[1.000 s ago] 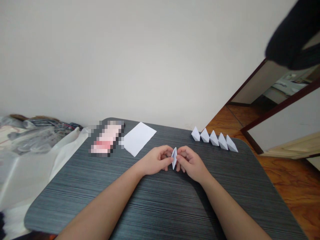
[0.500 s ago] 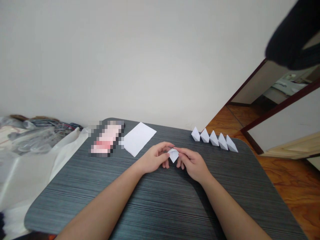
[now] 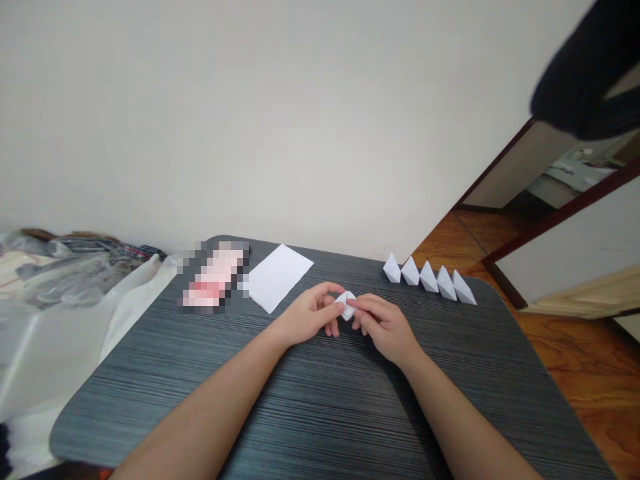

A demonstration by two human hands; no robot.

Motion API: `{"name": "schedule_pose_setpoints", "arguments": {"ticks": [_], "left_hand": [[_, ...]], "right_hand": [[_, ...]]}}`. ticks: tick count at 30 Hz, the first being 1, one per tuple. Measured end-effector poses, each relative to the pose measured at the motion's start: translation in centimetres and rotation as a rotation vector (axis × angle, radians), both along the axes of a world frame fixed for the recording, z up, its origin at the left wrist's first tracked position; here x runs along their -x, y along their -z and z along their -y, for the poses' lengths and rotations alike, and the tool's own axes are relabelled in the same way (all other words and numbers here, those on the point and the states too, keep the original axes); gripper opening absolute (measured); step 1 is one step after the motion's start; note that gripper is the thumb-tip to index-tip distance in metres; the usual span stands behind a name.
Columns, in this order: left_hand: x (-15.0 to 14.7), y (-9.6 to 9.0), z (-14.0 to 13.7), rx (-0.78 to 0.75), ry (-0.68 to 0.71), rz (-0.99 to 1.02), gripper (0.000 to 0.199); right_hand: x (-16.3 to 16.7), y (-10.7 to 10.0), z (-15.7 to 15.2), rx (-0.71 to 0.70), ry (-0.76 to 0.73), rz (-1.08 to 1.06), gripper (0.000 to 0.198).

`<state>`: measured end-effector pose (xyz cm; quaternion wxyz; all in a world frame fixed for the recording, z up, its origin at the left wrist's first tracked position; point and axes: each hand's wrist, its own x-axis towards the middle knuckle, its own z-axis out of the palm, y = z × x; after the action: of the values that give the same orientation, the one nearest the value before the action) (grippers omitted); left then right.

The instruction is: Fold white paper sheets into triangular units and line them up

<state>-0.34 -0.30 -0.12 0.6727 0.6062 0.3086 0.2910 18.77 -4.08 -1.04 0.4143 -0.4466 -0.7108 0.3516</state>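
Note:
A small piece of folded white paper (image 3: 346, 312) is held between my hands over the middle of the dark table (image 3: 320, 407). My left hand (image 3: 313, 313) pinches its left side between thumb and fingers. On the other side, my right hand (image 3: 386, 325) has its fingertips at the paper's right part, with a finger over the fold. Several folded white paper shapes (image 3: 429, 277), pointed at the top, stand in a row at the back right. A stack or sheet of white paper (image 3: 281, 277) lies flat behind my left hand.
A pixelated pinkish item (image 3: 215, 277) lies at the table's back left. Clear plastic bags and cloth (image 3: 80, 280) are heaped beyond the left edge. A pale wall (image 3: 300, 120) rises behind the table; wooden floor (image 3: 590, 373) shows at right.
The folded paper has turned in my fingers and now shows a rounder outline with an opened fold. My right fingers have shifted onto its front; my left hand is nearly still.

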Motion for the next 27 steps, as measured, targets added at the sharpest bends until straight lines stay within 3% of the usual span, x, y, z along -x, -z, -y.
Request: {"name": "schedule_pose_setpoints", "arguments": {"ticks": [3, 10, 13, 17, 27], "left_hand": [[-0.2, 0.2, 0.0, -0.037, -0.019, -0.049, 0.038], [-0.3, 0.3, 0.1, -0.036, -0.014, -0.106, 0.022], [-0.2, 0.3, 0.2, -0.049, -0.018, -0.138, 0.021], [-0.2, 0.4, 0.2, -0.082, -0.006, -0.166, 0.021], [-0.1, -0.6, 0.3, -0.136, 0.042, -0.265, 0.029]], "right_hand": [[0.1, 0.1, 0.0, -0.007, -0.01, 0.02, 0.019], [0.7, 0.8, 0.1, 0.181, 0.043, -0.216, 0.022], [0.6, 0.5, 0.1, 0.171, 0.076, -0.046, 0.011], [0.4, -0.4, 0.1, 0.099, 0.089, 0.177, 0.019], [0.5, -0.7, 0.1, 0.019, 0.091, 0.162, 0.02]]}}
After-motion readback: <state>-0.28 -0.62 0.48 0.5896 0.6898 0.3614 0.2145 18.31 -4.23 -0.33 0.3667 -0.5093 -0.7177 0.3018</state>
